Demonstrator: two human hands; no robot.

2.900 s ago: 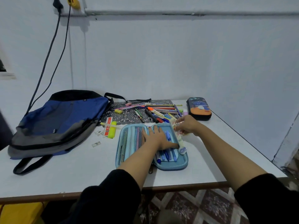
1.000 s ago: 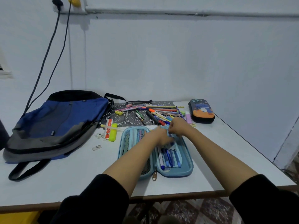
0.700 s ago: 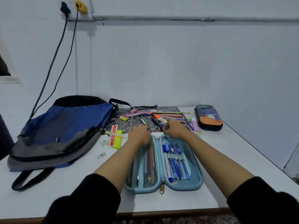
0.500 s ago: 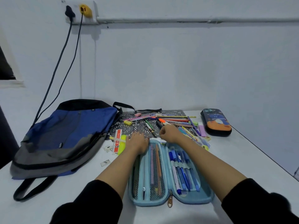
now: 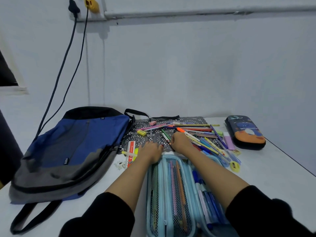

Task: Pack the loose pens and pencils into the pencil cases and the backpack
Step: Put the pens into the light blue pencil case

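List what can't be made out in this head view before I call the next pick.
All head view.
1. Right hand: whether it grips anything; its own knuckles hide the fingertips.
2. Left hand: fingertips likewise hidden behind its back.
3. Light blue pencil case: near end cut off by the bottom edge, partly under the sleeves.
4. Dark pencil case: shut lid hides any contents.
5. Backpack: fabric hides the inside.

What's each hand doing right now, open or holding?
Left hand: open, resting at the blue pencil case's far edge.
Right hand: pinches a pen from the loose pile.
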